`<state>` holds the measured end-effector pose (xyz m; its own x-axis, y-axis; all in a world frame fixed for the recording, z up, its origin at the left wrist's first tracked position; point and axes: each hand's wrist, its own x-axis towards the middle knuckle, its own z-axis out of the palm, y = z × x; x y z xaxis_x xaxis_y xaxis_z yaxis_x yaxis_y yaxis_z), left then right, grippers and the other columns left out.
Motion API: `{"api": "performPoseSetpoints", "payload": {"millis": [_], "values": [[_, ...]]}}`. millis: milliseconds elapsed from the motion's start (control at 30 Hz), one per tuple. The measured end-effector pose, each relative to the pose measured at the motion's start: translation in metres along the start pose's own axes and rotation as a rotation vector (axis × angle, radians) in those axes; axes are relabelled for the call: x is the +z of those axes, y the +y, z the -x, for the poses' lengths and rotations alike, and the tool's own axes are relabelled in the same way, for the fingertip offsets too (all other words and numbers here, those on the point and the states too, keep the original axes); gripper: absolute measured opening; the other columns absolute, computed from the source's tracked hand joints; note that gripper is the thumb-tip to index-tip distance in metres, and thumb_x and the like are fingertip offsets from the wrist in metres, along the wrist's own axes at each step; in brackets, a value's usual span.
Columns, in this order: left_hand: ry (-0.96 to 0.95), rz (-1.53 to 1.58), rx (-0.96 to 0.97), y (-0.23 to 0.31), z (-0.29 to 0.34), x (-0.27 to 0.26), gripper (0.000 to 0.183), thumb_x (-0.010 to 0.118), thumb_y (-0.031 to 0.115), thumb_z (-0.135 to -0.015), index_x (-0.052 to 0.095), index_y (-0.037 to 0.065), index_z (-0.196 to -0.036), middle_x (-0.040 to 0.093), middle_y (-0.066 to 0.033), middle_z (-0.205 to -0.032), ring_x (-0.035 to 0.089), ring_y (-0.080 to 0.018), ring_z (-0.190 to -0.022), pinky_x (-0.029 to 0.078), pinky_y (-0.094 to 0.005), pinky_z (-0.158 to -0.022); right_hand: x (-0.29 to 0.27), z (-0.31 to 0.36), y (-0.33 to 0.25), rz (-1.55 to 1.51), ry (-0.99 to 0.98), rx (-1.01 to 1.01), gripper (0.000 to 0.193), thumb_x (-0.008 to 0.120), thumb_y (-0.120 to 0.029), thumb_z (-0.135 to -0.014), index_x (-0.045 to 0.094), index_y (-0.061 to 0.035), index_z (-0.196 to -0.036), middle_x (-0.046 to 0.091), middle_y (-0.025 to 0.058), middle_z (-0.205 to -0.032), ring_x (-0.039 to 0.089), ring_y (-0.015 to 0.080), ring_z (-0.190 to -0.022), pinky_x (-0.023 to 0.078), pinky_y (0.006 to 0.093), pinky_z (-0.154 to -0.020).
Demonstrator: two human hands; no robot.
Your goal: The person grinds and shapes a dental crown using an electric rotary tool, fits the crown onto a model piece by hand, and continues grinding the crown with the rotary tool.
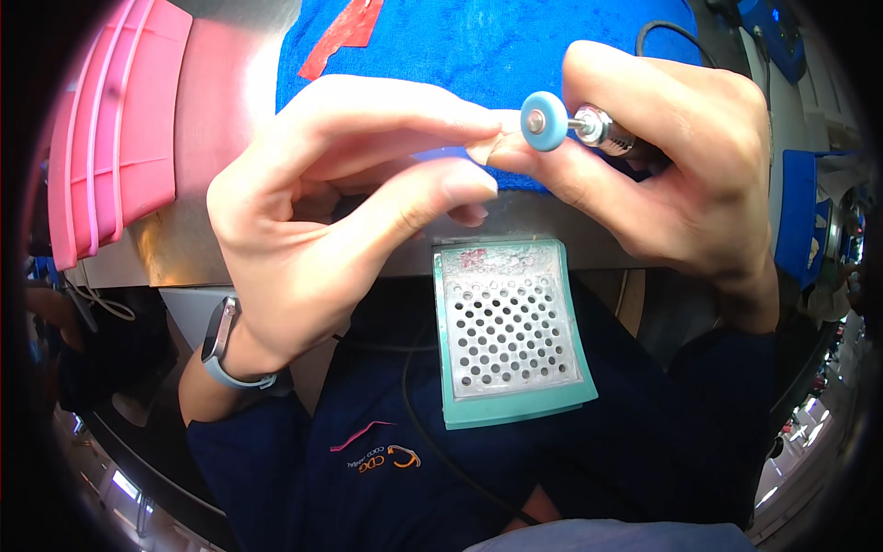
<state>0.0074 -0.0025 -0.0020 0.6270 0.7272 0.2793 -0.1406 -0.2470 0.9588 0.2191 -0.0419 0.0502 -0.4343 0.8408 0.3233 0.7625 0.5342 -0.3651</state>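
Observation:
My right hand (pixel 685 147) is closed round a metal rotary handpiece (pixel 607 131). On its thin shaft sits a light-blue polishing wheel (pixel 544 121), its flat side toward me. My left hand (pixel 294 202) is to the left, fingers curled, with the index fingertip meeting my right thumb just beside the wheel. A tiny pale thing may sit between these fingertips, but it is too small to name. Both hands are above the near edge of a blue towel (pixel 451 55). Below them is a turquoise-framed dust inlet (pixel 446 359) with a perforated metal plate.
A pink plastic bin (pixel 138 110) stands at the left on the metal bench (pixel 216 101). A red strip (pixel 342 35) lies on the towel's far part. At the far right a dark cable (pixel 664 26) curves. A blue tray (pixel 796 216) is at the right.

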Motion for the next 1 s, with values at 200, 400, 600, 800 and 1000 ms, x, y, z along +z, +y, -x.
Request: {"api": "performPoseSetpoints", "payload": {"millis": [200,400,600,800,1000], "values": [[0.031,-0.017,-0.023,0.003,0.002,0.000,0.023,0.062,-0.007,-0.085,0.054,-0.001,-0.106,0.068,-0.0176,-0.090,0.069,-0.0195,-0.070,0.050,-0.0200,-0.053,0.003,0.000,0.002,-0.002,0.025,-0.059,0.021,0.078,-0.007,-0.070,0.059,-0.0003,-0.073,0.051,0.0063,-0.058,0.049,0.0158,-0.045,0.035,0.0280,-0.041],[0.019,-0.077,-0.018,0.004,-0.001,-0.001,0.017,0.062,-0.009,-0.084,0.053,-0.001,-0.096,0.069,-0.0232,-0.094,0.070,-0.0185,-0.071,0.051,-0.0199,-0.054,0.021,0.004,-0.002,-0.040,0.236,-0.040,0.027,0.080,-0.007,-0.063,0.060,0.0003,-0.079,0.054,0.0068,-0.061,0.052,0.0165,-0.048,0.038,0.0269,-0.043],[0.032,-0.035,-0.034,0.006,0.000,-0.001,0.015,0.063,-0.009,-0.083,0.054,-0.001,-0.091,0.070,-0.0231,-0.090,0.071,-0.0192,-0.073,0.052,-0.0200,-0.055,0.019,0.007,-0.001,0.030,0.140,-0.045,0.028,0.080,-0.009,-0.062,0.059,-0.0006,-0.078,0.052,0.0064,-0.060,0.051,0.0170,-0.047,0.038,0.0280,-0.042],[0.013,-0.014,-0.007,0.004,0.001,-0.001,0.012,0.061,-0.011,-0.084,0.054,-0.003,-0.089,0.069,-0.0232,-0.089,0.071,-0.0233,-0.076,0.058,-0.0276,-0.059,0.020,0.008,-0.006,-0.005,0.122,0.026,0.025,0.079,-0.009,-0.064,0.057,-0.0015,-0.075,0.049,0.0059,-0.057,0.049,0.0176,-0.045,0.036,0.0294,-0.041],[0.011,0.013,-0.015,0.003,0.001,-0.001,0.011,0.059,-0.011,-0.085,0.055,-0.003,-0.090,0.068,-0.0210,-0.085,0.070,-0.0232,-0.076,0.059,-0.0279,-0.058,0.017,0.005,-0.007,0.031,0.025,0.006,0.023,0.078,-0.009,-0.066,0.057,-0.0020,-0.074,0.048,0.0057,-0.057,0.049,0.0180,-0.044,0.036,0.0297,-0.040]]}}
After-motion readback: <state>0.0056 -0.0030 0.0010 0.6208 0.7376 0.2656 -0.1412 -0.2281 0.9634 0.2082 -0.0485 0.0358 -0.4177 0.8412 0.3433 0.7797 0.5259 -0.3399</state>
